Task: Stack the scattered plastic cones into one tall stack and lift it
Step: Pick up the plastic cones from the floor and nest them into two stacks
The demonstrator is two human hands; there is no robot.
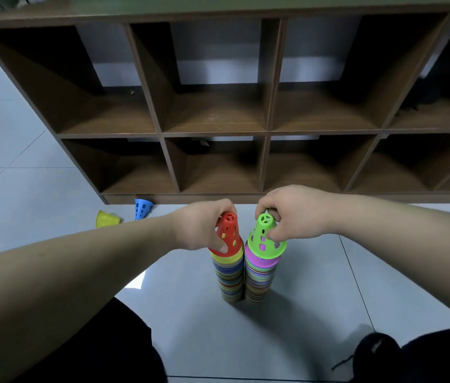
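Gripping red cone (228,234), left hand (199,228); right hand (297,214) pinching green cone (263,240); 2 stacks (230,280) touching.

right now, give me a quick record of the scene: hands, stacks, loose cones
left hand: grips the red cone atop the left stack
right hand: pinches the green cone atop the right stack
stacks: two, upright, side by side on the floor
loose cones: blue cone and yellow cone on the floor by the shelf unit
task state: not yet one stack
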